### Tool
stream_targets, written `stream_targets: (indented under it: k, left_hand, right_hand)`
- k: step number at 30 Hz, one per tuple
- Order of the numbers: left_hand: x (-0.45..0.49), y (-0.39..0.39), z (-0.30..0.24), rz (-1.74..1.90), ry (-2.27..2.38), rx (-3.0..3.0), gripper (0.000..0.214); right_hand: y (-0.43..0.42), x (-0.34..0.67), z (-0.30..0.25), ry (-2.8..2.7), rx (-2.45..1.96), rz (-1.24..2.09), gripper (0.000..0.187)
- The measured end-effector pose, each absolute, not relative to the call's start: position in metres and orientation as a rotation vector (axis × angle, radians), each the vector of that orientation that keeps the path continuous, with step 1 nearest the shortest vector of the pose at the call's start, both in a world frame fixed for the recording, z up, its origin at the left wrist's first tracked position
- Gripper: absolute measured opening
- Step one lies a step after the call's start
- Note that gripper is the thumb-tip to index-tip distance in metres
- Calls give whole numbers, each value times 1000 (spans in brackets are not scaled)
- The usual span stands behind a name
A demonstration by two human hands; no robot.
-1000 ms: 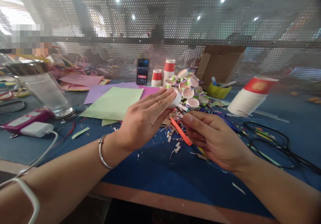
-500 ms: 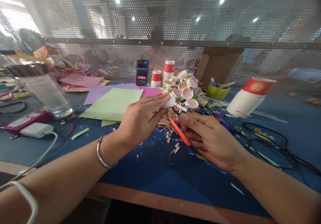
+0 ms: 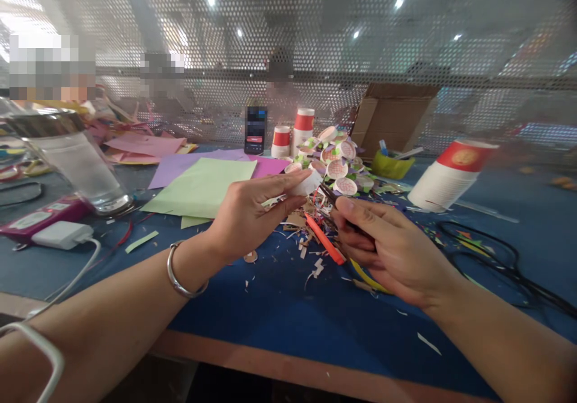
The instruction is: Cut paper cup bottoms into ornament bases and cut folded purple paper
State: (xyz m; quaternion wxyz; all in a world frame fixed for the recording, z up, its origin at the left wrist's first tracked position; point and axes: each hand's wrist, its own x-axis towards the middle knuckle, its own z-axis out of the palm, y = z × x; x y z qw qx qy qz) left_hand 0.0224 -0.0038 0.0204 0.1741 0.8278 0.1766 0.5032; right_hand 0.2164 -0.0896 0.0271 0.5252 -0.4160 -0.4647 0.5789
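My left hand (image 3: 252,210) pinches a small white piece of paper (image 3: 309,183) between thumb and fingers, in the middle of the head view. In my right hand (image 3: 392,246) is a pair of dark scissors (image 3: 328,195), its handles mostly hidden in my fingers. The blade tips are at the right edge of the white piece; I cannot tell whether they touch it. Beneath the scissors lies an orange marker (image 3: 323,239) among paper scraps (image 3: 295,219). Just behind my hands rises a heap of round cut cup bottoms (image 3: 337,169) with green and purple bits.
Stacked red-and-white paper cups (image 3: 444,177) lean at the right, near black cables (image 3: 489,252). Green paper (image 3: 202,183), a glass bottle (image 3: 83,162) and a white charger (image 3: 63,234) are at the left. A phone (image 3: 255,129) and cardboard box (image 3: 394,117) stand behind.
The white piece has turned and tilted in my left hand. My right hand has shifted slightly right and down, and the scissor blades now show more clearly beside the piece.
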Motion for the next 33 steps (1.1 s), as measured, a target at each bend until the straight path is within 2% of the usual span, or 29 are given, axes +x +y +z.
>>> stream_targets:
  k: [9, 22, 33]
  left_hand:
    - [21, -1, 23, 1437, 377, 2438, 38]
    - [11, 4, 34, 1516, 191, 2881, 36]
    - [7, 8, 39, 1490, 90, 3055, 47]
  right_hand:
    - [-91, 218, 27, -1103, -1017, 1395, 39]
    - [-92, 215, 31, -1124, -1041, 1411, 43]
    - [-91, 217, 32, -1149, -1077, 1396, 43]
